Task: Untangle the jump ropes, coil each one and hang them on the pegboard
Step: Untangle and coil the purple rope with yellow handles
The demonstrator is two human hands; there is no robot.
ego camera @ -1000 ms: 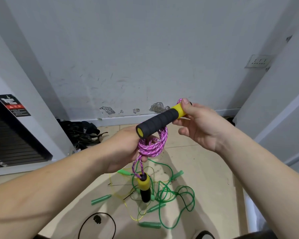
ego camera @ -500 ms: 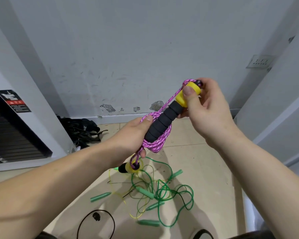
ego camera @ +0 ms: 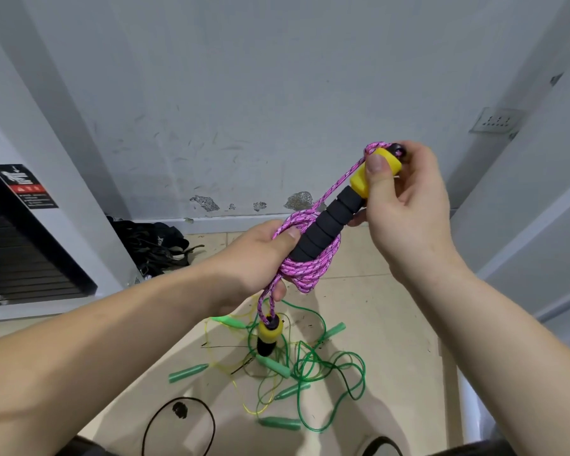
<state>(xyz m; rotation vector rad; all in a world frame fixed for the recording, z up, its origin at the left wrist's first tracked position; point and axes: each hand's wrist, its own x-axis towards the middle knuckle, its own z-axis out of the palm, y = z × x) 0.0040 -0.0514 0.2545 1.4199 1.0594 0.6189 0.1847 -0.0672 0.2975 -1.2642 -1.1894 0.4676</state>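
Observation:
A pink braided jump rope is coiled in a bundle, and my left hand grips that coil with the thumb on top. One of its black foam handles passes through the coil, slanting up to the right. My right hand pinches that handle's yellow end. The rope's other handle dangles below my left hand. On the floor lies a tangle of green and yellow ropes with green handles.
A black cord loop lies on the tiled floor near my left arm. A dark bag sits against the wall at the left, beside a black slatted panel. A wall socket is at the upper right.
My right hand has raised the yellow end, tipping the foam handle from nearly level to steep and pushing it down through the coil. The dangling handle has swung.

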